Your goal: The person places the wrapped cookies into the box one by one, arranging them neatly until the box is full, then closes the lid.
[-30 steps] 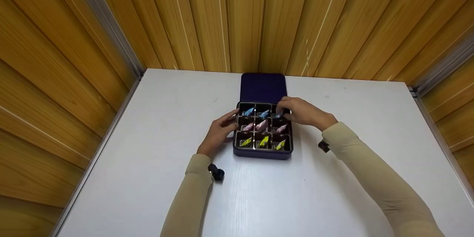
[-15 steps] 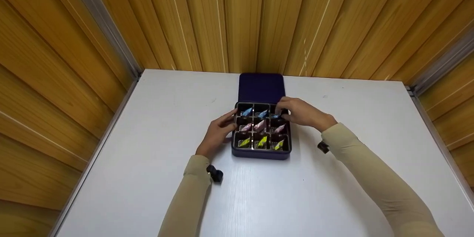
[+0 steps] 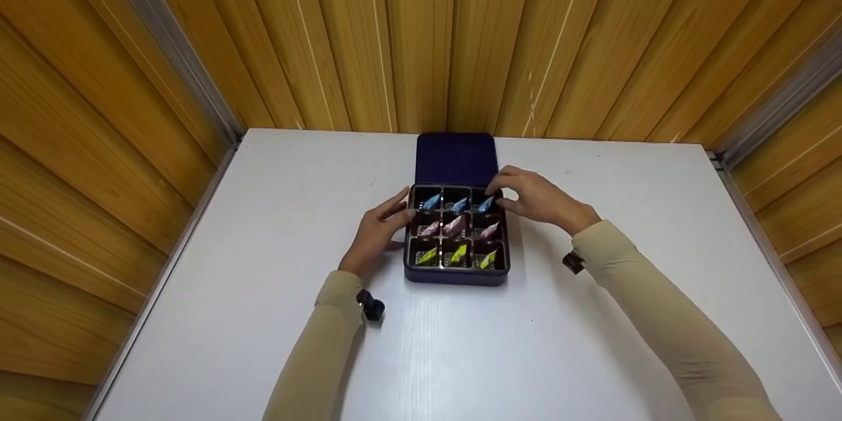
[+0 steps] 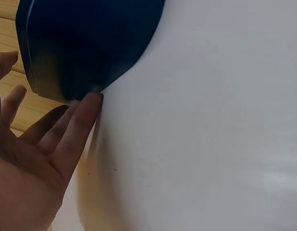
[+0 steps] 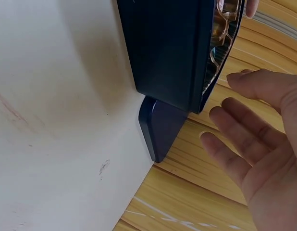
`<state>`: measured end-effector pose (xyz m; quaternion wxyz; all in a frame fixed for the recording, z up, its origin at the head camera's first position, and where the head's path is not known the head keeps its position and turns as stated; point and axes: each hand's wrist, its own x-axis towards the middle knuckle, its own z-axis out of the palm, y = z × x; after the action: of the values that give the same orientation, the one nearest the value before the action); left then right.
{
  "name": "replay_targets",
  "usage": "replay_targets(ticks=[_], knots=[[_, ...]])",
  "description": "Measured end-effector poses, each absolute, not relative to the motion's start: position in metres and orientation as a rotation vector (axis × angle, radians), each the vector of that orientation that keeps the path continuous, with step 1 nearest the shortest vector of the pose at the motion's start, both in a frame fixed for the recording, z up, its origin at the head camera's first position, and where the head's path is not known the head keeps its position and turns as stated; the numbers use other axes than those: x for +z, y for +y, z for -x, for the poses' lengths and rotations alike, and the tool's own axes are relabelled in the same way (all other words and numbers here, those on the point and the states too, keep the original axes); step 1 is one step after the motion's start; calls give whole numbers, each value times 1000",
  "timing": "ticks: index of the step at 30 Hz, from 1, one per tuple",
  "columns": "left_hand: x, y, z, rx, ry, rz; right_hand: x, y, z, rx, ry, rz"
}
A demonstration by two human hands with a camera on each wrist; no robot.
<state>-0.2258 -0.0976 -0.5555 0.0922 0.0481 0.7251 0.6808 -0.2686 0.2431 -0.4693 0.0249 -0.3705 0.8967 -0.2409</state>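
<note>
A dark blue box [image 3: 456,277] stands on the white table, its black insert split into three rows of three compartments. Small wrapped candies lie in them: blue candies [image 3: 430,202] at the back, pink candies [image 3: 454,226] in the middle, yellow-green candies [image 3: 458,254] in front. My left hand [image 3: 373,235] rests its fingertips against the box's left side, fingers fairly straight in the left wrist view. At the back right corner, my right hand [image 3: 541,198] is beside the compartment with a blue candy [image 3: 485,204]. Its relaxed fingers [image 5: 240,127] hold nothing in the right wrist view.
Behind the box lies a dark blue lid [image 3: 455,158], close to the back edge of the white table [image 3: 592,355]. Wood-patterned panels [image 3: 421,39] rise behind the table and on both sides.
My right hand has drawn back out of the back right compartment, its fingers loosened, and the blue candy there now shows fully. My left hand has stayed at the box. The whole view has shifted slightly.
</note>
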Motion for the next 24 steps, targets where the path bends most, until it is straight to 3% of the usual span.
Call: replay_targets(ticks=[24], knots=[[-482,-77,306,1778,2385,-176,-473,235,308,-1316,2688,451]])
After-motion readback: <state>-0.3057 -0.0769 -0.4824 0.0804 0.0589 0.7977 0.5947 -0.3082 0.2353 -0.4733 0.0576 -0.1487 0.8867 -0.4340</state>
